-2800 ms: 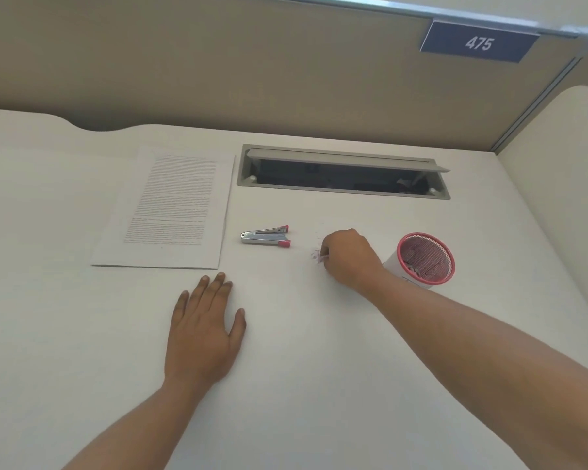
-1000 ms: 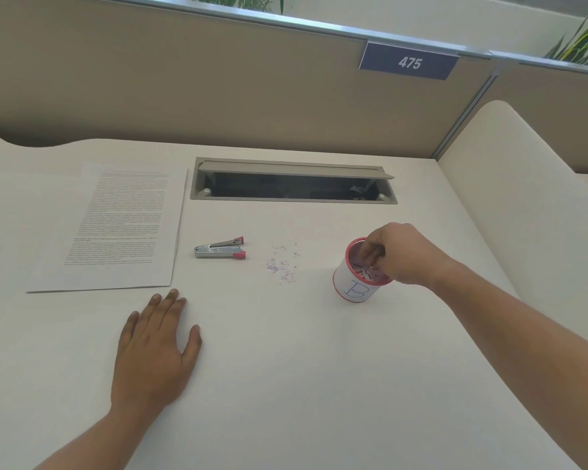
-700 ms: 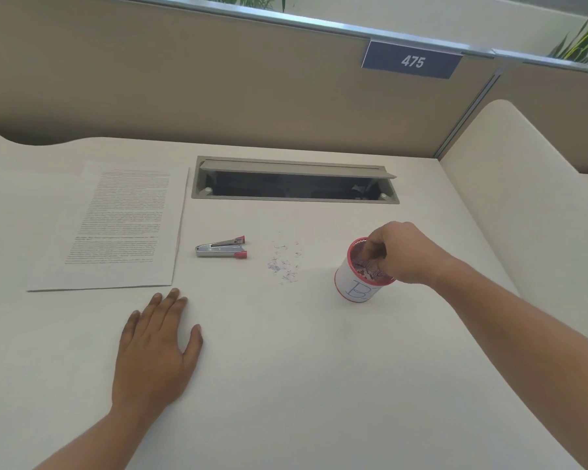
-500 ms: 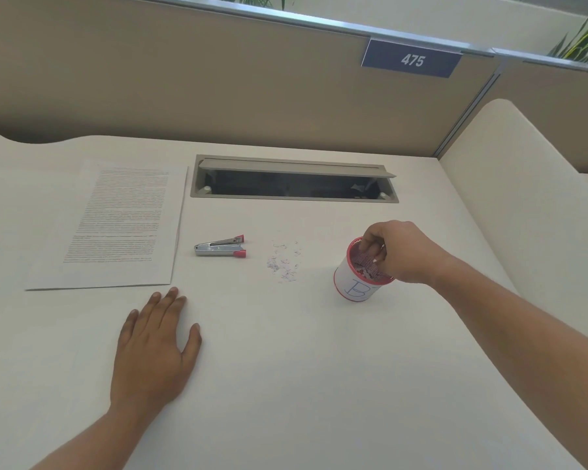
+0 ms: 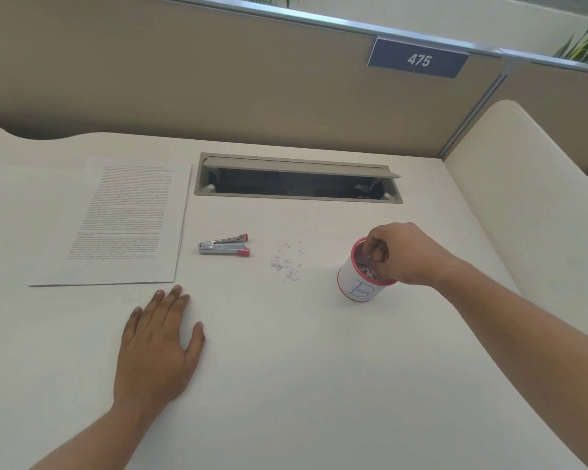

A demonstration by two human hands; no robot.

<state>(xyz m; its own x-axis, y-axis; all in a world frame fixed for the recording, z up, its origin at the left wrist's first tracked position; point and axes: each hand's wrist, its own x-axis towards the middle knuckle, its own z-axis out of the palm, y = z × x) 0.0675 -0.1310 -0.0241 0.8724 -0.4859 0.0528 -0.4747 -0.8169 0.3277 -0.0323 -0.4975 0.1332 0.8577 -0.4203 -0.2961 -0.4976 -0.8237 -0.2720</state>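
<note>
Cup (image 5: 353, 283), marked B, stands toward the right edge of the desk (image 5: 286, 385), beyond the left hand (image 5: 157, 347), which lies flat with its fingers spread. The right hand (image 5: 404, 254) dips curled fingers into it; whether they pinch anything, I cannot tell. Small bits (image 5: 287, 261) lie scattered just left.

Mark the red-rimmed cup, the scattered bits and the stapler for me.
red-rimmed cup (image 5: 348, 279): head view, white side wall.
scattered bits (image 5: 286, 262): head view, middle of the scatter.
stapler (image 5: 223, 248): head view, metal body.
</note>
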